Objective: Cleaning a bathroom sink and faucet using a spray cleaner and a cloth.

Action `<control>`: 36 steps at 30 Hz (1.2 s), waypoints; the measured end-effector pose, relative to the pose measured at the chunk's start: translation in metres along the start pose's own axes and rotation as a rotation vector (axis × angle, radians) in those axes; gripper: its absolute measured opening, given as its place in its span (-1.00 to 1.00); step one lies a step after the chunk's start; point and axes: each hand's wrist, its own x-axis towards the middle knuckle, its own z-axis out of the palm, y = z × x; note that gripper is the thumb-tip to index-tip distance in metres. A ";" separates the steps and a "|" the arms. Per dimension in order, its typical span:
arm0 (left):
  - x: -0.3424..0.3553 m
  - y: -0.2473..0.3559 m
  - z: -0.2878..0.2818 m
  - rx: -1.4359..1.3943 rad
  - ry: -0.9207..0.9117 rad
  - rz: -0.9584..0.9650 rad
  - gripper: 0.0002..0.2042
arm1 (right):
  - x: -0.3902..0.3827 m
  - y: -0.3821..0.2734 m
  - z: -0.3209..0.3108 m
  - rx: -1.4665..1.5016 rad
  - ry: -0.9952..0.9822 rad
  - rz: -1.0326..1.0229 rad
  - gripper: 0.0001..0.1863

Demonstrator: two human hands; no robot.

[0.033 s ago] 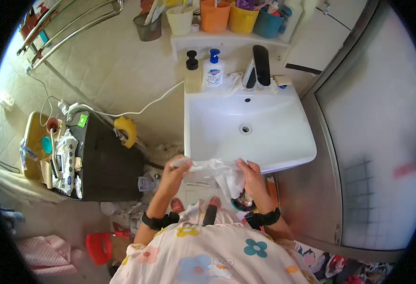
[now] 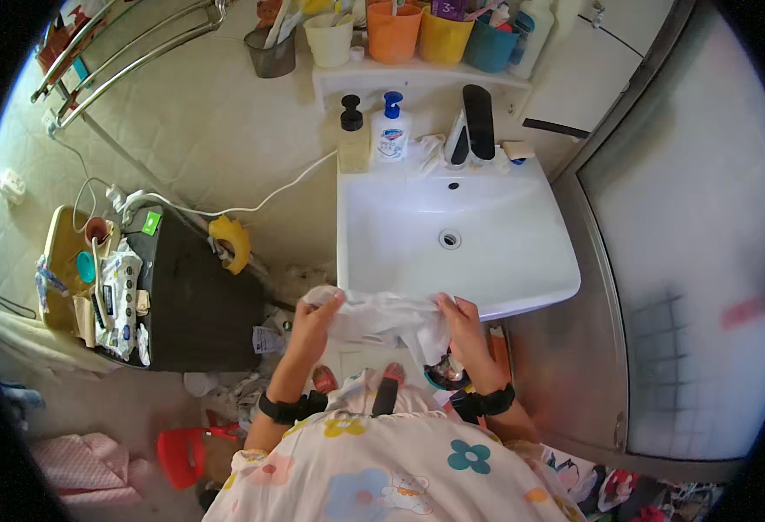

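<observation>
My left hand [image 2: 315, 324] and my right hand [image 2: 463, 327] hold a thin, slightly see-through white sheet [image 2: 386, 313], like a wet wipe or fine cloth, stretched between them. It hangs just in front of the white sink [image 2: 522, 252]. Each hand pinches one end between thumb and fingers. On the right side the sheet sags in a loose fold. Behind the basin stand a dark-topped faucet [image 2: 480, 122], a blue-topped white pump bottle [image 2: 391, 130] and a yellowish bottle with a black pump [image 2: 353, 139].
Cups with toothbrushes, including an orange cup [image 2: 393, 36], line the shelf above. At left is a dark cabinet [image 2: 200, 304] carrying a wipes packet [image 2: 120, 296] and a tan tray. A frosted door [image 2: 687, 217] stands at right. A red plastic object [image 2: 181, 457] lies on the floor.
The sheet is spread a little wider and flatter between my hands. My left hand has shifted slightly to the left; the right hand has hardly moved.
</observation>
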 end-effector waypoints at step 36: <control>-0.048 0.001 0.094 0.735 -0.350 0.454 -0.25 | -0.007 0.005 0.005 0.188 -0.293 0.002 -0.65</control>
